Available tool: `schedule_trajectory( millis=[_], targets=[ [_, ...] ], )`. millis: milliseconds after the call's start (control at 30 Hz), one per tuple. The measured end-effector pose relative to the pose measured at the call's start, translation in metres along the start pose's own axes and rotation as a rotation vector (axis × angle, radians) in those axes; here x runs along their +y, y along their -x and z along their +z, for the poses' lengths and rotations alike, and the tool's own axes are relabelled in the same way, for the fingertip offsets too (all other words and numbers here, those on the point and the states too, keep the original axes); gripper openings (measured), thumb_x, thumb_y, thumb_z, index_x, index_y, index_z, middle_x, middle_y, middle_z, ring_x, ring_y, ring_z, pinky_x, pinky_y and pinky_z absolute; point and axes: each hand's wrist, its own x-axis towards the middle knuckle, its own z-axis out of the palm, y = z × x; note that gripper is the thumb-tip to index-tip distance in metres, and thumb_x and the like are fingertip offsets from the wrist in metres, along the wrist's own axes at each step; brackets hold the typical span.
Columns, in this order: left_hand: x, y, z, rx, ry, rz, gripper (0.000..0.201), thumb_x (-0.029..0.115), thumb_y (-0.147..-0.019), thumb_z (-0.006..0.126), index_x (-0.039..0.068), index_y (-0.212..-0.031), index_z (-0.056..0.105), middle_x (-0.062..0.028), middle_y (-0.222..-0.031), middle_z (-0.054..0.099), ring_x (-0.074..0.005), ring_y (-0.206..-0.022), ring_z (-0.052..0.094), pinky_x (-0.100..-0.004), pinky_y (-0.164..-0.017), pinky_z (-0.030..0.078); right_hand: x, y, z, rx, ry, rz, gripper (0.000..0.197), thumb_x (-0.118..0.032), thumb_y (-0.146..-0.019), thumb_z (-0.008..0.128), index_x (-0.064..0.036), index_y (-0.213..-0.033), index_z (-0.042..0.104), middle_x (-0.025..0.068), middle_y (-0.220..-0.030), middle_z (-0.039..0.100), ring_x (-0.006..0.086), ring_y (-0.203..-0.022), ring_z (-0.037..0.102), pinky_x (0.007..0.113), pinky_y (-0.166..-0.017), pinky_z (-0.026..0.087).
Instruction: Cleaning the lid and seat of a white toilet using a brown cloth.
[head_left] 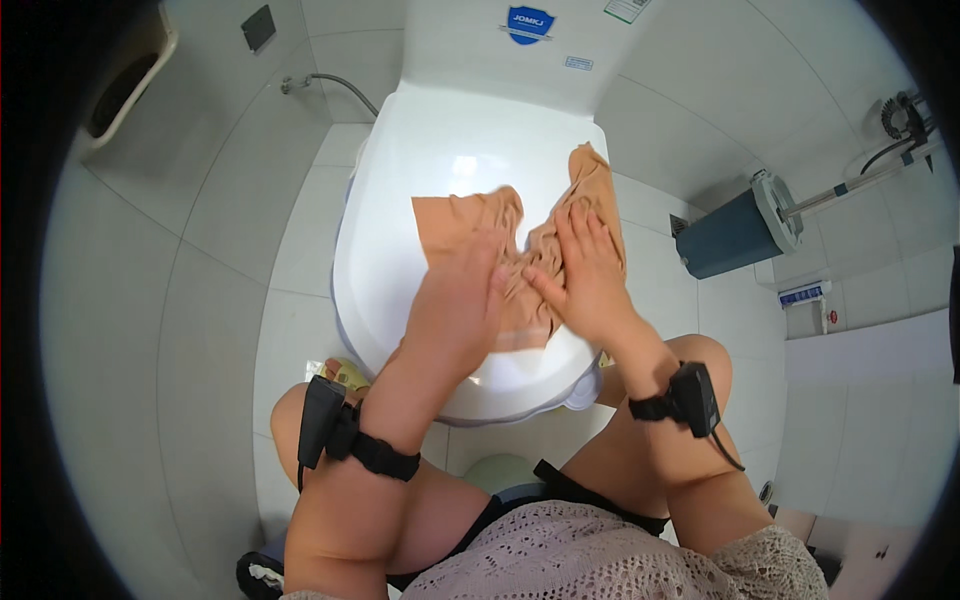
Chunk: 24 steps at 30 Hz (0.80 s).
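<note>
"How does the right hand [592,275] sit?"
"Palm down, thumb apart from the fingers, on a wrinkled, tan, thin fabric cloth [525,308]."
"And the left hand [460,305]?"
"Over the cloth's left part, blurred; I cannot tell whether it grips."
"Where does the cloth lie?"
"On a glossy white closed toilet lid [385,235], partly bunched between the hands."
"Farther out?"
"A black boxy strapped device [325,420] on the left forearm, another on the right; to the right, a blue-grey plastic bucket [728,243]."
</note>
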Motion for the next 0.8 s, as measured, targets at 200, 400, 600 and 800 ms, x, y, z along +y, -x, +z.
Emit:
schedule_trajectory(
  millis=[200,400,600,800],
  targets=[
    [-0.05,-0.008,-0.021,0.143,-0.478,0.019,0.049,0.026,-0.097,0.051,-0.004,-0.136,0.047,-0.0231,-0.14,0.047,-0.0382,-0.133,0.041,-0.0447,-0.112,0.03,0.002,-0.061,0.012,0.044,0.082,-0.083,0.091,-0.064,-0.083,0.057,0.0,-0.144,0.036,0.028,-0.148,0.035,0.0465,-0.137,0.03,0.051,-0.114,0.022],
    [-0.08,-0.001,-0.04,0.206,-0.599,-0.205,0.059,0.038,-0.1,0.043,0.0,-0.145,0.037,-0.0213,-0.153,0.032,-0.0356,-0.142,0.029,-0.0494,-0.116,0.019,-0.014,-0.047,0.007,0.009,-0.001,-0.194,0.095,-0.061,-0.075,0.068,-0.0057,-0.146,0.037,0.0291,-0.15,0.029,0.0467,-0.138,0.029,0.051,-0.113,0.024],
    [-0.081,0.009,-0.059,0.097,-0.567,-0.254,0.054,0.034,-0.102,0.039,0.008,-0.149,0.033,-0.0161,-0.157,0.026,-0.0331,-0.145,0.024,-0.0516,-0.117,0.016,-0.001,0.011,-0.025,-0.1,-0.402,-0.104,0.088,-0.043,-0.075,0.077,-0.0073,-0.146,0.038,0.0275,-0.154,0.023,0.0434,-0.141,0.026,0.048,-0.115,0.023],
    [-0.074,0.003,-0.061,0.206,-0.622,-0.192,0.042,0.021,-0.097,0.049,0.006,-0.137,0.05,-0.0173,-0.147,0.041,-0.0351,-0.136,0.038,-0.0522,-0.111,0.029,0.009,0.043,-0.043,-0.098,-0.217,-0.171,0.058,-0.031,-0.084,0.07,-0.0008,-0.131,0.054,0.0218,-0.146,0.041,0.0373,-0.138,0.036,0.046,-0.115,0.025]
  ],
)
